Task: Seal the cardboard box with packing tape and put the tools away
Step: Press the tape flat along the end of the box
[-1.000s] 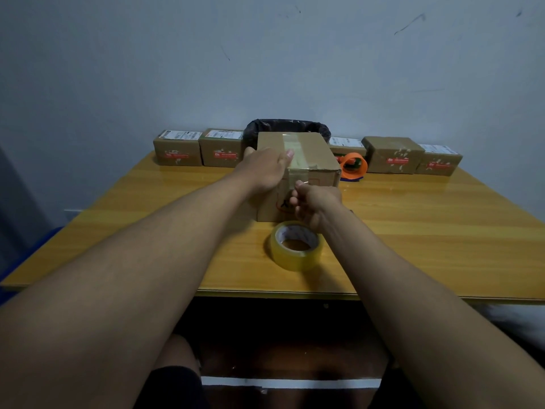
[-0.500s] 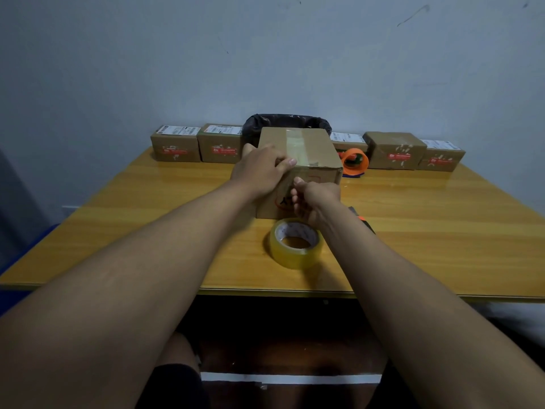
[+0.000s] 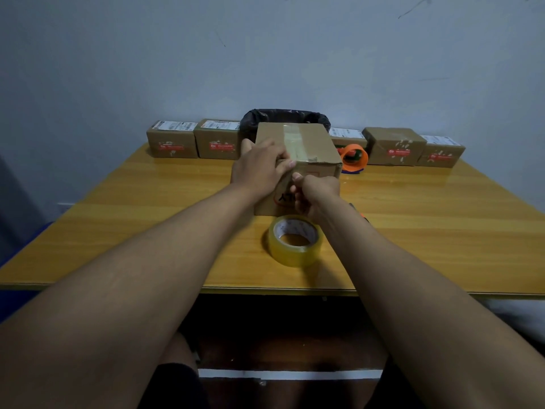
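box [image 3: 306,143]: mid-table, toward back edge; tape strip along top, end folded over near face
risk: strip end may wrinkle or lift if box slides under the press
left hand [image 3: 259,169]: spread flat on box's top-left edge, bracing, holding nothing
right hand [image 3: 317,191]: curled against near face, fingers together; pinching tape or not, cannot tell
roll [image 3: 295,240]: flat on table, just in front of box
dispenser [image 3: 354,157]: orange, by back edge

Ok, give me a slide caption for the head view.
Left hand steadies the taped cardboard box while the right hand works at its front; tape roll lies nearby.
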